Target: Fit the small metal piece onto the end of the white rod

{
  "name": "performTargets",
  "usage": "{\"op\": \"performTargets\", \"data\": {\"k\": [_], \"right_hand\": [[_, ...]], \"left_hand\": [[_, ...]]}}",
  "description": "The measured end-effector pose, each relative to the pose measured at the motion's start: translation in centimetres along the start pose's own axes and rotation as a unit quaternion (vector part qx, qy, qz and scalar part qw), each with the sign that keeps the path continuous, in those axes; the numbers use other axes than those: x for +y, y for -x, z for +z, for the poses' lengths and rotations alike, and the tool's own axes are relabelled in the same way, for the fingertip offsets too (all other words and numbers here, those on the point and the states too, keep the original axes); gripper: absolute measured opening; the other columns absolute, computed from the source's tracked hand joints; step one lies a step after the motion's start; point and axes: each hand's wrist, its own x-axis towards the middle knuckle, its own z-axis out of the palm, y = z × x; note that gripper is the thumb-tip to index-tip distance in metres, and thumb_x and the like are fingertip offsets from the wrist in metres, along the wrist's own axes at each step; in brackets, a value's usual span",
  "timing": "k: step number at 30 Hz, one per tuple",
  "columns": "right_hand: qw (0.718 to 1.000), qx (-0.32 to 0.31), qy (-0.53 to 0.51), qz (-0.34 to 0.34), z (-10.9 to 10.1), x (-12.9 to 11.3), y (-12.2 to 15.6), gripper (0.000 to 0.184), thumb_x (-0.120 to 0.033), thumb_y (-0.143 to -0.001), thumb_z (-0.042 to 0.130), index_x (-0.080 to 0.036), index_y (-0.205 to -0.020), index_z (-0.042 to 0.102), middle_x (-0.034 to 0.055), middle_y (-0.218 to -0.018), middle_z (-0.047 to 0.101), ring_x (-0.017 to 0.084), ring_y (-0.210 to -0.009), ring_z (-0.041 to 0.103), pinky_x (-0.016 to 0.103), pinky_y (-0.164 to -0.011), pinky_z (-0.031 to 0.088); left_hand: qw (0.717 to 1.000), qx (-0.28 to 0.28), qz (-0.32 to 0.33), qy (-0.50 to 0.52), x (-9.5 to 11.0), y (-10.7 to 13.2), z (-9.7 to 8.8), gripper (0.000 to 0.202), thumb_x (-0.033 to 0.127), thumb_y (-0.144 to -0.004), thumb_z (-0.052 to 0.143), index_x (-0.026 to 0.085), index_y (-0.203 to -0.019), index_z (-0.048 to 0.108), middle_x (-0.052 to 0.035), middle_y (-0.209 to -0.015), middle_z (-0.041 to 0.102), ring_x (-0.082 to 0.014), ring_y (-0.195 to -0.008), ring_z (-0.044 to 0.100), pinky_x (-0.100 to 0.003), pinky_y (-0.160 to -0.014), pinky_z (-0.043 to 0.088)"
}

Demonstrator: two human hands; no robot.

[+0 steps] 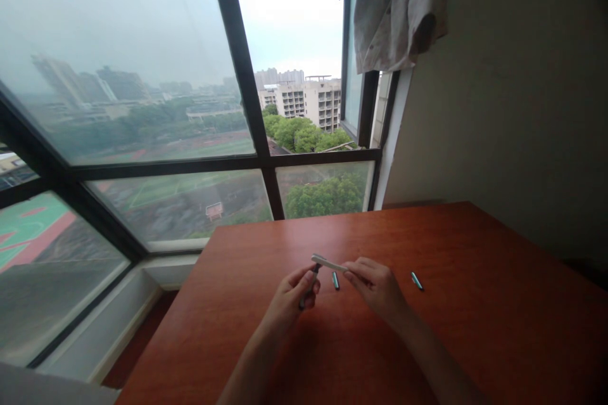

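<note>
Above the middle of the table, my left hand (pixel 298 288) is closed around a slim dark pen-like piece (pixel 315 269), whose upper end sticks out past the thumb. My right hand (pixel 375 281) pinches a thin whitish stick (pixel 329 262), shaped like a toothbrush, by its right end. The stick's wider left end lies over the top of the dark piece and seems to touch it. On the table between my hands is a short dark teal tube (pixel 335 281), like a pen part. A similar shiny teal tube (pixel 417 281) lies right of my right hand.
The reddish-brown wooden table (pixel 228 303) reaches to the window's dark frame (pixel 175 168). A wall (pixel 498 107) stands on the right. Cloth (pixel 399 12) hangs by the opened window pane at upper right. A low white ledge (pixel 128 303) runs along the left.
</note>
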Motion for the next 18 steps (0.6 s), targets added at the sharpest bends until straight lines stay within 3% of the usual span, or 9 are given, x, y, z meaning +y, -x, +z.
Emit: {"op": "performTargets", "data": {"k": [6,18], "right_hand": [[0.998,0.022,0.055,-0.009,-0.67,0.47,0.01,0.030,-0.036,-0.094,0.046,-0.021,-0.094,0.072,0.0047,-0.074,0.064,0.015,-0.067,0.057,0.023,-0.063,0.041],[0.998,0.018,0.055,-0.009,-0.50,0.41,0.04,0.027,-0.034,-0.094,0.048,-0.022,-0.095,0.072,0.0042,-0.075,0.064,0.015,-0.070,0.058,0.023,-0.064,0.041]], "left_hand": [[0.998,0.036,0.001,0.043,0.90,0.26,0.11,0.042,0.038,-0.070,0.077,0.015,-0.104,0.069,0.0023,-0.064,0.051,-0.0025,-0.046,0.034,-0.018,-0.044,0.020],[1.000,0.024,0.006,-0.003,0.46,-0.06,-0.17,0.043,0.037,-0.069,0.078,0.014,-0.104,0.071,0.0019,-0.062,0.052,-0.0033,-0.045,0.035,-0.020,-0.045,0.019]]}}
